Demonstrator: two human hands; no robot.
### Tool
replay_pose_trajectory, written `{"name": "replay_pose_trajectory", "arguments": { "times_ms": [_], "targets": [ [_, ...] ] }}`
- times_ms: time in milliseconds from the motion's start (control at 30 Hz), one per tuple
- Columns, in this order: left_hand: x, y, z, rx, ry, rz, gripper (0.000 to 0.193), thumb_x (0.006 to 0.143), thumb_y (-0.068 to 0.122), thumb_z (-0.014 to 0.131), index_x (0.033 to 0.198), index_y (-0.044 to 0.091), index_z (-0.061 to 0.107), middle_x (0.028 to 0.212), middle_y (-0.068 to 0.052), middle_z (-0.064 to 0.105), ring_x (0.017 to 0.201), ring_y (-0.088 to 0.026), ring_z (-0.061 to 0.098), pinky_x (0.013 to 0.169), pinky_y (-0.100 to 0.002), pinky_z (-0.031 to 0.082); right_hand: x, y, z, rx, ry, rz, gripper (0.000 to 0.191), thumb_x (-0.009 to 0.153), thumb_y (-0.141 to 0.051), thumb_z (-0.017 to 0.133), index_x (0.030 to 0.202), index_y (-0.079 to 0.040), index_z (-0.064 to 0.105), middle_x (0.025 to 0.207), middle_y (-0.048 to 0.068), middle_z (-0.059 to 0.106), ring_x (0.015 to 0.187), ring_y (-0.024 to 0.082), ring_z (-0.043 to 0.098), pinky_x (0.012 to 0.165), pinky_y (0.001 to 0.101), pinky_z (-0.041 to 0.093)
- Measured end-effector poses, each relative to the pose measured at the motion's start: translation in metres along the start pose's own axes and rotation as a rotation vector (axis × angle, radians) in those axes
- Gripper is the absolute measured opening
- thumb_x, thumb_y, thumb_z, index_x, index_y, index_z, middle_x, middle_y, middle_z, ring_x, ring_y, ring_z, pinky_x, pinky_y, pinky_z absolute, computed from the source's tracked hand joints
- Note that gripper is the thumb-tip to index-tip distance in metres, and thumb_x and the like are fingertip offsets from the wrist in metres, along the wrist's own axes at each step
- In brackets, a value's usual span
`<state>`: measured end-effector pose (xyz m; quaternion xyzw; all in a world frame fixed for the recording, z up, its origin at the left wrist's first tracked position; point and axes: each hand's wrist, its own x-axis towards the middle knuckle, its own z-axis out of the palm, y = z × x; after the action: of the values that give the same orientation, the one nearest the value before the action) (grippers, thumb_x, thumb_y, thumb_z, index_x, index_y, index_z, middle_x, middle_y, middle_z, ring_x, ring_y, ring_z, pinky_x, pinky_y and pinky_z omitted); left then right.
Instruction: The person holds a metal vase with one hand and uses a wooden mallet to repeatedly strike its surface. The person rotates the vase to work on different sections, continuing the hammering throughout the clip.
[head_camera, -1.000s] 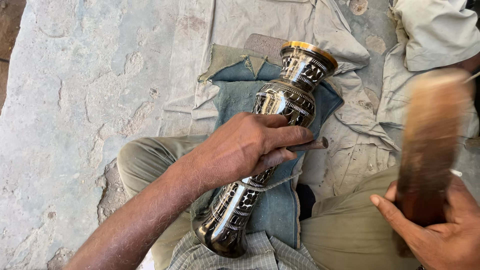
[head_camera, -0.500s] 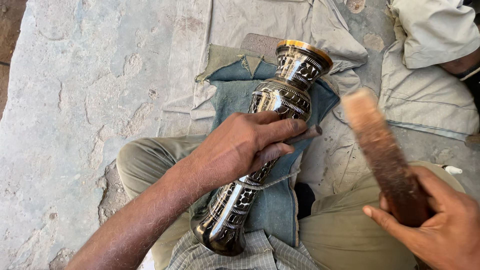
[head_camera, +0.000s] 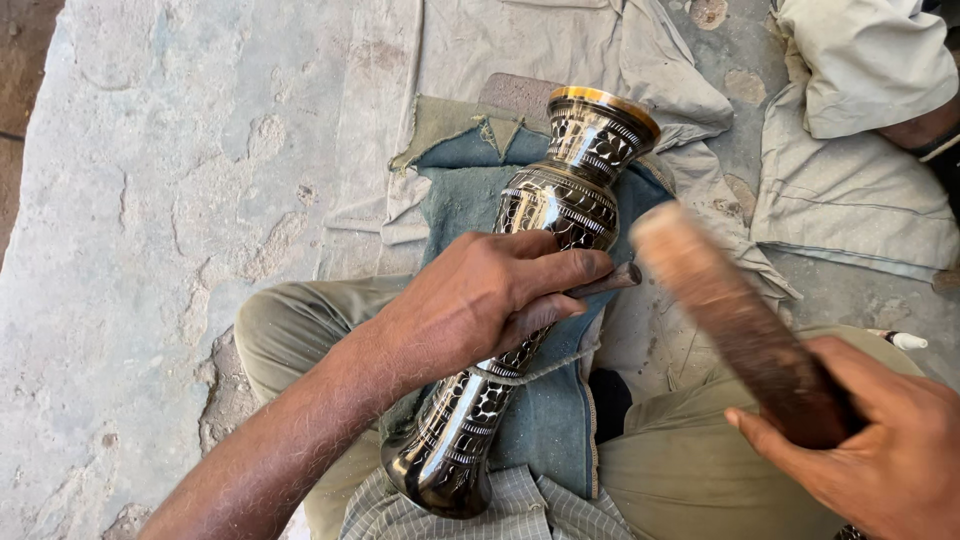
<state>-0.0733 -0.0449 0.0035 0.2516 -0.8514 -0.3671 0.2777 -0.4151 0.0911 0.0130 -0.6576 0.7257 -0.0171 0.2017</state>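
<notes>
The vase (head_camera: 520, 300) is black with silver engraved leaf patterns (its rim golden), lying on a blue-grey cloth (head_camera: 545, 430); the mallet (head_camera: 740, 325) is brown.

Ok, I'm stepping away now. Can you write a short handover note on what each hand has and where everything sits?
Left hand: pressed over the middle of the engraved metal vase, fingers pinching a thin dark tool against it.
Right hand: gripping a wooden mallet by its lower end, head raised beside the vase and blurred.
Vase: lying tilted across the lap on a blue cloth, gold-rimmed mouth pointing away, base near the body.
Done: black and silver pattern covers the visible side of the vase.
Left: cannot tell which areas remain; the underside is hidden.
</notes>
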Motion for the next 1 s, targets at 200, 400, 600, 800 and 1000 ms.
{"name": "replay_pose_trajectory", "arguments": {
  "times_ms": [200,400,600,800,1000],
  "targets": [
    [-0.004,-0.001,-0.001,-0.002,0.024,0.012,0.038,0.102,0.033,0.061,0.134,0.012,0.065,0.103,-0.011,0.073,0.082,-0.029,0.074,0.073,-0.044,0.061,-0.005,-0.009,-0.001,0.147,0.018,0.099,0.037,0.07,-0.016,0.091,0.097,-0.01,0.067,0.076,0.006,0.063,0.063,0.018,0.065,0.058,0.0351,0.057],
    [-0.003,-0.001,-0.001,0.002,0.027,0.014,0.037,0.101,0.027,0.065,0.133,0.01,0.064,0.104,-0.012,0.073,0.082,-0.031,0.074,0.072,-0.044,0.06,0.004,-0.01,-0.008,0.091,0.074,0.02,0.039,0.067,-0.02,0.092,0.098,-0.01,0.07,0.075,0.004,0.066,0.062,0.015,0.066,0.058,0.0325,0.056],
    [0.0,-0.002,-0.002,0.004,0.007,0.016,0.037,0.101,0.029,0.064,0.133,0.011,0.064,0.101,-0.012,0.073,0.079,-0.031,0.074,0.071,-0.045,0.059,0.002,-0.006,-0.003,0.029,0.07,0.011,0.042,0.066,-0.025,0.093,0.098,-0.01,0.072,0.074,0.003,0.07,0.063,0.012,0.069,0.059,0.0298,0.056],
    [-0.005,-0.003,-0.001,0.007,0.021,0.011,0.038,0.102,0.032,0.063,0.133,0.011,0.064,0.101,-0.013,0.073,0.079,-0.031,0.074,0.071,-0.045,0.06,0.004,-0.009,-0.005,0.097,0.061,-0.091,0.034,0.074,-0.022,0.086,0.101,-0.008,0.072,0.072,0.002,0.07,0.061,0.013,0.067,0.056,0.0292,0.055],
    [-0.003,-0.005,0.001,-0.009,0.044,0.021,0.039,0.102,0.034,0.061,0.134,0.012,0.063,0.105,-0.013,0.074,0.079,-0.03,0.075,0.071,-0.043,0.061,0.014,-0.016,-0.016,-0.081,-0.03,0.086,0.039,0.07,-0.021,0.094,0.102,-0.008,0.076,0.07,0.006,0.069,0.058,0.016,0.067,0.05,0.0317,0.056]
  ]
}}
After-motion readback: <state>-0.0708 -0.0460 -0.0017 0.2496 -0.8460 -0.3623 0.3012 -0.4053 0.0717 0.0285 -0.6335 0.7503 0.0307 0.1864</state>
